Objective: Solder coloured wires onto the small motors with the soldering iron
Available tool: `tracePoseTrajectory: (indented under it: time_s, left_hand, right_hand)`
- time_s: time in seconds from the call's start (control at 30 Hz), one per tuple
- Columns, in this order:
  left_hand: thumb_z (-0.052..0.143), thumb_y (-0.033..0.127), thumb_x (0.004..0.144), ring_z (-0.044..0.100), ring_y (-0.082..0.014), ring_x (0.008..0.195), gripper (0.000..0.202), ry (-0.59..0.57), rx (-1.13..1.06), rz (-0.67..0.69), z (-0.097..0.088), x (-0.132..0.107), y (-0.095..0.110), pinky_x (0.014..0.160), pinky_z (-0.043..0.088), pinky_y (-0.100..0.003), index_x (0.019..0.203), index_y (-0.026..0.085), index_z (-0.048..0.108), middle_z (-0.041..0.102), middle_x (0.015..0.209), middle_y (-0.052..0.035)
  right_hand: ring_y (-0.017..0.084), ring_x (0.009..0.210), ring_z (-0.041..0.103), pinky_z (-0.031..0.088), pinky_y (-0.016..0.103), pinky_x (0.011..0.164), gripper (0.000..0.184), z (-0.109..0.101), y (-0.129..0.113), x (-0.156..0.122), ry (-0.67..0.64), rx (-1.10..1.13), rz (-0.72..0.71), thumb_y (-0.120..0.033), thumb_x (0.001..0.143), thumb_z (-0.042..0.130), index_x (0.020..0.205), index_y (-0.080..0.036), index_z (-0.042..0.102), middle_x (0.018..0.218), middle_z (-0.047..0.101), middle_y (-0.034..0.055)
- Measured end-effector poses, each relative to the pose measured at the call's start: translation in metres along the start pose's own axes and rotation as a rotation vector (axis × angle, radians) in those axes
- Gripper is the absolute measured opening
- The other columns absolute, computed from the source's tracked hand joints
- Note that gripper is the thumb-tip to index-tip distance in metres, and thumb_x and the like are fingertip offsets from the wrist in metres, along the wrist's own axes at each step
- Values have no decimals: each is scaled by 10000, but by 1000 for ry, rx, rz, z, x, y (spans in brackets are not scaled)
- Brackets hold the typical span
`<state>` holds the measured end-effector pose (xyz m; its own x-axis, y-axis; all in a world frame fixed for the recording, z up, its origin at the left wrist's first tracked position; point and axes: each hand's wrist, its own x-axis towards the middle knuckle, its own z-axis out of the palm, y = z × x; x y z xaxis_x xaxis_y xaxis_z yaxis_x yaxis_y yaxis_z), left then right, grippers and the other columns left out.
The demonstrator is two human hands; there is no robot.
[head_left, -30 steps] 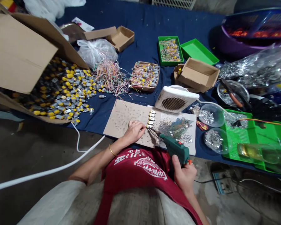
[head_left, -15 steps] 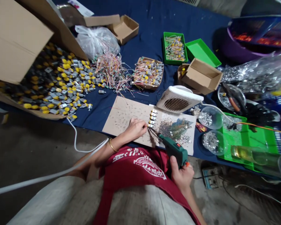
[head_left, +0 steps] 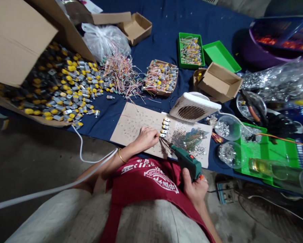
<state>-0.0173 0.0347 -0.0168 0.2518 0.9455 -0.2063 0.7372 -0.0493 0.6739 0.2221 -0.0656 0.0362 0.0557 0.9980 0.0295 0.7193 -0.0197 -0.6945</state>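
— How is the green pistol-shaped plastic soldering gun sitting?
— It is hanging tilted over the near edge of the speckled brown cardboard sheet. The right hand is gripping its handle, and its thin metal tip is pointing up-left, just beside the nearest motor.
— And the small silver motors?
— They are lying side by side in a short column, running from the sheet's middle toward its near edge.

I'm seeing white Chinese characters and an oval emblem printed on the red apron, just below the cardboard sheet; I'm reading none clearly.
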Motion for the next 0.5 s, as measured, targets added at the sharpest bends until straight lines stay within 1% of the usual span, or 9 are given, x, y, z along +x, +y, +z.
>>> tracePoseTrajectory:
  time_s: [0.1,0.23,0.3,0.37,0.43,0.5]
  left_hand:
    - [571,146,889,629,-237,1017,131,6,0,-1,1,0,0,966,341,-391,818,183,675,740,956,-48]
    - [564,144,893,631,-236,1013,138,4,4,-5,0,0,1,958,340,-391,810,181,668,739,951,-48]
    - [557,149,897,632,-238,1004,143,-4,15,-8,-1,1,2,953,343,-393,808,178,666,738,944,-49]
    - [553,156,898,632,-241,995,147,-9,29,-12,-2,1,3,951,345,-395,803,178,663,737,934,-48]
    - [552,159,894,631,-242,990,146,-9,37,-16,-2,1,4,952,345,-396,797,181,660,738,929,-45]
    - [552,160,887,630,-239,986,142,-8,33,-17,-2,1,4,957,343,-396,793,184,656,740,932,-42]
  right_hand:
    - [206,509,607,514,302,566,431,0,-1,1,5,-7,-63,-528,925,560,673,-202,689,493,567,41]
    - [183,538,639,527,283,572,241,2,0,2,36,-11,-271,-344,934,597,783,-196,713,634,675,49]
    - [173,566,656,530,268,570,147,2,2,2,38,3,-381,-271,924,615,848,-197,716,700,706,45]
    - [162,578,662,529,254,564,94,3,3,3,44,24,-460,-225,918,625,900,-195,712,744,717,41]
    - [155,574,661,523,243,555,67,2,4,3,58,28,-491,-205,916,635,903,-189,699,748,715,38]
    - [152,553,652,513,238,541,85,0,4,3,78,5,-482,-221,926,638,867,-183,686,717,702,35]
